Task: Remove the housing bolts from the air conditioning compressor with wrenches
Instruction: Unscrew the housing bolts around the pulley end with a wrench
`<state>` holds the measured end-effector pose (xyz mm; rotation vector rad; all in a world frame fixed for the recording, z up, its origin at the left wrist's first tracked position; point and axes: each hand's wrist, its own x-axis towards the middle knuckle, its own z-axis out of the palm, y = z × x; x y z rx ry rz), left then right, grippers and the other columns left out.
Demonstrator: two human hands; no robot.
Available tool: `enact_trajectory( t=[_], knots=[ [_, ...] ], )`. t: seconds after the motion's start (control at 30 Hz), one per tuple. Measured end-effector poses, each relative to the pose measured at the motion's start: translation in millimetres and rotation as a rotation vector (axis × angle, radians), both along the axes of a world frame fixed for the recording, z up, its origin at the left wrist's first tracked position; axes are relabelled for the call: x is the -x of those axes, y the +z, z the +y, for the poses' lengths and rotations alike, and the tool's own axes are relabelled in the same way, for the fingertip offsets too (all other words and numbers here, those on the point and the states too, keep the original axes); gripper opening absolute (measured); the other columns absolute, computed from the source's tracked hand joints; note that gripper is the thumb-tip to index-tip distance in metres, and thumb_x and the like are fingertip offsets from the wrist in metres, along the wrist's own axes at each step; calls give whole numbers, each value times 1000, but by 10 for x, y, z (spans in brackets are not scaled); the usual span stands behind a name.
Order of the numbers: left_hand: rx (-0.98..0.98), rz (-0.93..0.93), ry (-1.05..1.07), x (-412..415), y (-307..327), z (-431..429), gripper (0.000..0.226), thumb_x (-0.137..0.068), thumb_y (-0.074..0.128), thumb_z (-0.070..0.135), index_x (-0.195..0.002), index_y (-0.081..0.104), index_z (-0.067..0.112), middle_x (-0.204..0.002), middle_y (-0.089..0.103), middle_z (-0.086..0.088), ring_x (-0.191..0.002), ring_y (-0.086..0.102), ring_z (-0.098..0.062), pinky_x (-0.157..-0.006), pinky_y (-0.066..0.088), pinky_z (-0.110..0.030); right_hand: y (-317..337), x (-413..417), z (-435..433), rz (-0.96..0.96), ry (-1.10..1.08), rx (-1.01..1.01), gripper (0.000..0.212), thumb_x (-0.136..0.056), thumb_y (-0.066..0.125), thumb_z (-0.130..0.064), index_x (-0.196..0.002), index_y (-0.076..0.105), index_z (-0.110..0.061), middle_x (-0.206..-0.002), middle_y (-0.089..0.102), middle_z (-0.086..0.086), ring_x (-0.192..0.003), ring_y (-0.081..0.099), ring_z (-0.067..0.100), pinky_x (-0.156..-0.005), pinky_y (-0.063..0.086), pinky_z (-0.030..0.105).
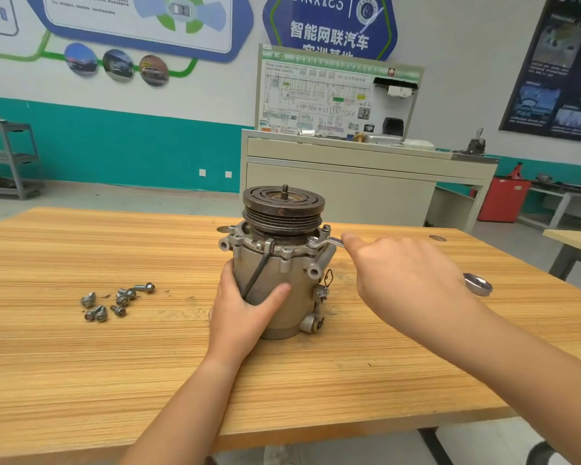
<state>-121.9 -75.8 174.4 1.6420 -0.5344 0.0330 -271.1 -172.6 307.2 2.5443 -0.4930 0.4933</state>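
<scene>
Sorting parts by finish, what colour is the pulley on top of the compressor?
The pulley is dark rusty brown; head view shows it.

i see the compressor (275, 263) standing upright on the table (81, 380), bolts (114, 302) lying to its left, the wrench (331, 242) at its upper right, a cabinet (349, 189) behind.
</scene>
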Motion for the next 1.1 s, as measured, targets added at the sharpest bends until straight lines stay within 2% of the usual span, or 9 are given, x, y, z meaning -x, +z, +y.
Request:
enact_trajectory(
  t=[0.17, 0.27, 0.37, 0.53, 0.67, 0.83, 0.9, 1.03, 1.1],
  knots=[
    [-6, -2, 22, 23, 8, -1, 107, -52, 68, 65, -144, 29, 25, -134, 48, 10, -125, 47, -15, -105, 39, -44, -19, -58, 218, 174, 18, 69, 63, -87, 34, 4, -143, 5, 4, -113, 55, 15, -93, 59, 31, -40, 21, 28],
    [-11, -5, 24, 17, 5, 5, 106, -55, 69, 62, -145, 27, 25, -126, 45, 16, -124, 47, -14, -106, 38, -43, -7, -47, 152, 149, 33, 114, 54, -90, 35, -1, -142, 20, -1, -91, 57, 7, -81, 59, 28, -39, 20, 28],
    [-15, -5, 12, 2, -8, 7, 103, -62, 76, 59, -145, 26, 25, -122, 41, 19, -123, 46, -14, -105, 39, -40, 174, -68, -34, 58, 22, 134, 39, -90, 38, -11, -127, 47, -22, -63, 39, -1, -53, 42, 16, -39, 18, 24],
    [-20, 3, 4, -9, -10, -1, 109, -54, 68, 65, -146, 23, 27, -124, 41, 19, -124, 46, -14, -106, 39, -42, 250, -273, -375, 0, 77, 202, 46, -87, 41, -5, -121, 54, -33, -93, 65, 3, -62, 43, 21, -41, 17, 23],
    [-10, 3, -2, -16, -30, -1, 109, -51, 67, 69, -143, 27, 29, -129, 48, 15, -122, 49, -14, -104, 41, -42, 100, -482, -633, -12, 82, 201, 40, -92, 39, -4, -124, 49, -25, -96, 65, 3, -82, 61, 26, -52, 32, 27],
    [-11, 3, -4, -11, -18, 9, 111, -48, 66, 73, -143, 27, 31, -130, 47, 15, -122, 48, -13, -104, 41, -43, -67, -711, -702, -69, 193, 262, 9, -80, 62, 0, -80, 62, -9, -65, 63, 5, -61, 61, 25, -51, 29, 26],
    [-16, 3, -5, -15, -18, 6, 109, -52, 68, 69, -144, 25, 30, -130, 46, 16, -123, 48, -14, -104, 41, -43, -96, -732, -735, -138, 239, 212, 6, -84, 60, -5, -83, 64, -9, -69, 65, 5, -64, 63, 26, -53, 34, 27],
    [-25, 0, -3, -20, -19, 4, 109, -54, 68, 66, -146, 24, 27, -131, 44, 15, -125, 46, -15, -105, 39, -41, -161, -478, -666, -521, 376, -270, 24, -95, 48, -17, -111, 61, -4, -80, 67, 11, -68, 61, 32, -56, 42, 34],
    [-22, -4, 2, -18, -16, 2, 109, -55, 69, 64, -146, 23, 26, -127, 42, 17, -125, 45, -15, -105, 39, -40, -218, -290, -553, -610, 457, -340, 31, -95, 46, -17, -122, 57, -6, -78, 65, 10, -64, 58, 31, -52, 46, 36]
  ],
)
